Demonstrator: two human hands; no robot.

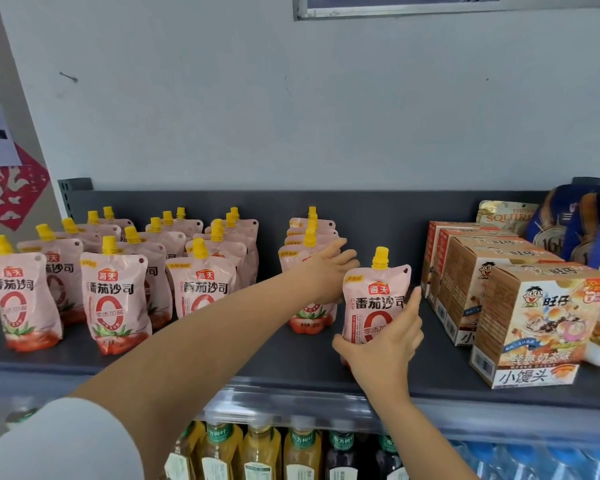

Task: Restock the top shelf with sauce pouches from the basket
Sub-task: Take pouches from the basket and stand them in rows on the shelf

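Several pink sauce pouches with yellow caps stand in rows on the dark top shelf (281,362). My right hand (388,344) grips one upright pouch (374,299) by its lower part, on the shelf right of centre. My left hand (329,268) reaches across with straight fingers and touches the front pouch (293,261) of a short row just left of the held one. Three more rows of pouches (118,289) fill the left half. The basket is out of view.
Brown snack boxes (534,320) stand in a row at the right, close to the held pouch, with blue and gold bags (582,226) behind them. Bottles (257,452) line the shelf below. A grey wall rises behind the shelf.
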